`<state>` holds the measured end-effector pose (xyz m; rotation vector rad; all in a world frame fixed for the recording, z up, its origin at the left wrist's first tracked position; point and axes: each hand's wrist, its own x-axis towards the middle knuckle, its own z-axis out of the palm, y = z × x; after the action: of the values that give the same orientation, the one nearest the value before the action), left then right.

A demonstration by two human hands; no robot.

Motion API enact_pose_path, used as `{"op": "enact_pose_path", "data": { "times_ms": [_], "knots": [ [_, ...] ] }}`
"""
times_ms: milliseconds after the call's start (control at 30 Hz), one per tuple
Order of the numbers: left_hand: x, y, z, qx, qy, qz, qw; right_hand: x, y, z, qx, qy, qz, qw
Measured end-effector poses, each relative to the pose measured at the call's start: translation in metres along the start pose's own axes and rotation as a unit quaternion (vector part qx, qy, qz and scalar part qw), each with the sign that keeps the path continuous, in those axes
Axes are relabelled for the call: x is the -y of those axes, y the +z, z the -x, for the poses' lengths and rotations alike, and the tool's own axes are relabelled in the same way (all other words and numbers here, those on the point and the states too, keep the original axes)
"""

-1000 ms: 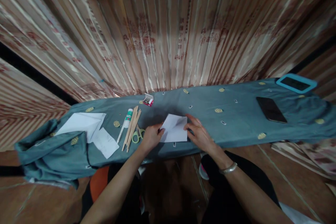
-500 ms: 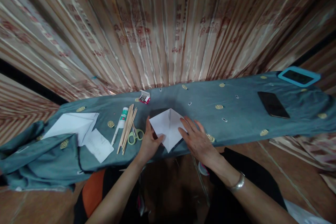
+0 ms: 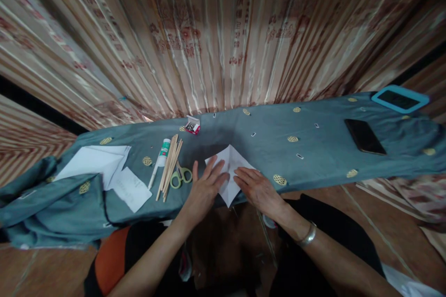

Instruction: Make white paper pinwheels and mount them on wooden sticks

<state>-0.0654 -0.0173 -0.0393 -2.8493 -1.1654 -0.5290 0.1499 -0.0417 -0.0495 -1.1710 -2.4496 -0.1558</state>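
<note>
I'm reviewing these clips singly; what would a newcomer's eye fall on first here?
Probably the creased white paper at the middle of the near edge, bright against the blue-green cloth, with the left hand and right hand both laid on it. Next might come the blue-framed tablet at the far right, then the wooden sticks left of the hands.

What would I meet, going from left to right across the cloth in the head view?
White paper sheets, small white paper slip, pale slender wooden sticks, open red-and-white cardboard box, diamond-shaped creased white paper, flat black rectangular device, blue-framed dark-screened device.
</note>
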Motion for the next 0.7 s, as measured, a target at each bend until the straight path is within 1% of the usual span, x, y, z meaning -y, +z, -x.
{"op": "enact_pose_path", "data": {
  "times_ms": [100,167,300,400,500,600,700],
  "knots": [
    [0.007,0.004,0.004,0.009,-0.024,0.021,0.999,-0.002,-0.006,0.006,0.011,0.012,-0.078,0.997],
    [0.011,0.005,0.007,0.009,-0.029,0.049,0.998,-0.007,-0.01,0.01,0.017,0.035,-0.149,0.988],
    [0.013,0.004,0.014,0.029,-0.049,0.106,0.993,-0.017,-0.015,0.012,0.046,0.12,-0.285,0.95],
    [0.011,0.001,0.013,0.05,-0.079,0.137,0.986,-0.022,-0.013,0.01,0.052,0.191,-0.347,0.917],
    [0.011,-0.001,0.01,0.069,-0.093,0.149,0.982,-0.026,-0.009,0.008,0.06,0.241,-0.353,0.902],
    [0.014,-0.004,0.005,0.089,-0.1,0.142,0.981,-0.029,-0.006,0.007,0.071,0.281,-0.326,0.9],
    [0.017,-0.009,0.002,0.106,-0.109,0.115,0.982,-0.031,-0.007,0.004,0.065,0.31,-0.3,0.9]
  ]
}}
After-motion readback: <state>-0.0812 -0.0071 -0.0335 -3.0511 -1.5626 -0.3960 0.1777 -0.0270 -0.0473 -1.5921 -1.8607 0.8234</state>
